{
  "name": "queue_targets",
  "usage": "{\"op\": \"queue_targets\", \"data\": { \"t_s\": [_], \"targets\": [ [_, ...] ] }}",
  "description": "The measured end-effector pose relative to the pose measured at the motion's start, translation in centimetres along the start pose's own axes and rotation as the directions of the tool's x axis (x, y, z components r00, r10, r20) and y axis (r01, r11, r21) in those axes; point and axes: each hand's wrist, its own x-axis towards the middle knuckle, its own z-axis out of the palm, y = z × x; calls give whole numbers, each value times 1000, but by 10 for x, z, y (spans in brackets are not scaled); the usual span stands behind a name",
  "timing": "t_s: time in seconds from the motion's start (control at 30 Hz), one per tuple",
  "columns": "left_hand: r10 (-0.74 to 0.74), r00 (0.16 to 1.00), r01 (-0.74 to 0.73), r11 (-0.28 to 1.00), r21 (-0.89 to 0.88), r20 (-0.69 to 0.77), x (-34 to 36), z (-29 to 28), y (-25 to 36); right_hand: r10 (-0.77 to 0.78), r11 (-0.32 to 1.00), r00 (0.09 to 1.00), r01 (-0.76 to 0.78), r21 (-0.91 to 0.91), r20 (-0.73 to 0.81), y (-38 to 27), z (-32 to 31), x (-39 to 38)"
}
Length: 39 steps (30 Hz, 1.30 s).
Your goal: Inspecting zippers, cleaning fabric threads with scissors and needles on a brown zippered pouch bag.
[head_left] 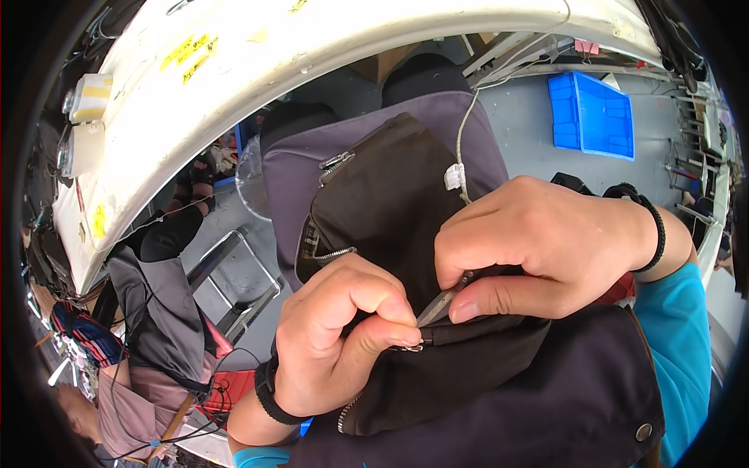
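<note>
A dark brown fabric bag [406, 179] with metal zippers lies across my lap. My right hand [538, 242] grips small grey metal thread snips [437, 307] between thumb and bent fingers, their pointed tip aimed left. The tip reaches the fingertips of my left hand [335, 324], which is closed in a pinch at the bag's zipper edge. Whatever lies between those left fingertips is hidden. Just below them shows a small zipper pull [411, 346]. Another zipper end [337, 165] stands out on the bag's upper left.
A white table [257, 54] with yellow marks curves across the top left. A purple-grey cloth [359, 121] spreads under the bag. To the right, a blue plastic crate [597, 117] rests on the floor. Another person [144, 382] sits at lower left, near a metal-framed stool [242, 273].
</note>
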Motion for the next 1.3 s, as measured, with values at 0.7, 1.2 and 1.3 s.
{"op": "queue_targets", "data": {
  "t_s": [0.7,1.2,1.3],
  "targets": [
    [19,996,-21,999,-25,-88,-8,-3,-7,80,961,995,-62,271,-54,6,11,0],
    [141,988,-122,959,257,-59,-3,-22,7,18,922,980,60,382,-196,-4,24,-7],
    [-74,972,-29,905,425,223,-3,-32,14,42,921,979,38,387,-197,-5,26,-8]
  ]
}}
